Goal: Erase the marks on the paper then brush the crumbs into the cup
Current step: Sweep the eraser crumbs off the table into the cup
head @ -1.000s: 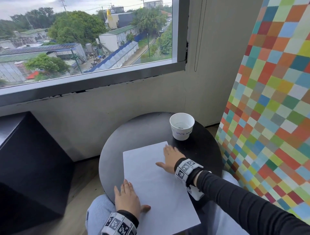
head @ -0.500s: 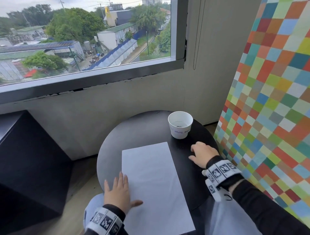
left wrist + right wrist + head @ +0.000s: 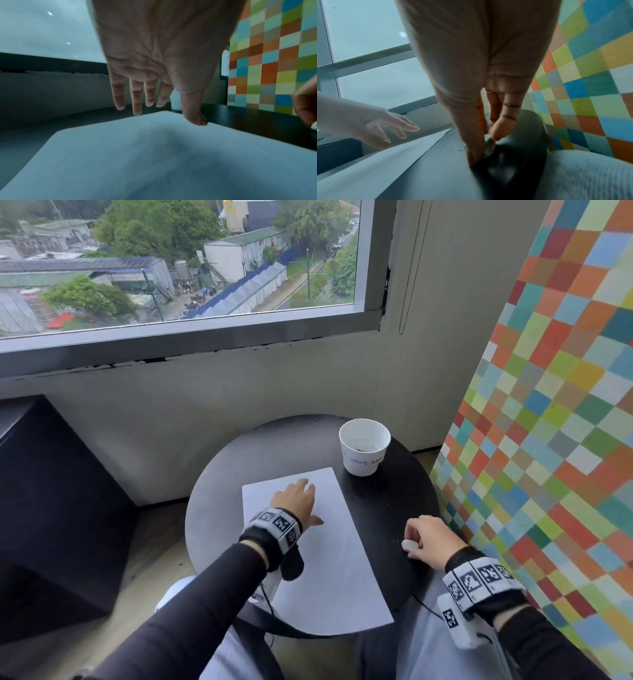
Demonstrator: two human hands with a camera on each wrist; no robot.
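1. While the left hand [image 3: 295,501] lies over the far half of the white paper [image 3: 329,570] with fingers straight and spread, the right hand [image 3: 432,539] pinches a small white eraser [image 3: 409,544] against the round black surface [image 3: 383,508], just right of the sheet.
2. Dark crumbs [image 3: 453,149] dot the surface beside the paper's edge.
3. Farther off, a white paper cup [image 3: 364,447] stands upright, dark bits inside.

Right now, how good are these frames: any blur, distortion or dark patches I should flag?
Head view: sharp, daylit, but wide-angle bending bows the window frame. Left wrist view: soft throughout, the paper a bluish blur, a shadow under the left hand. Right wrist view: motion-smeared, the right hand backlit, its grip on the eraser dim.
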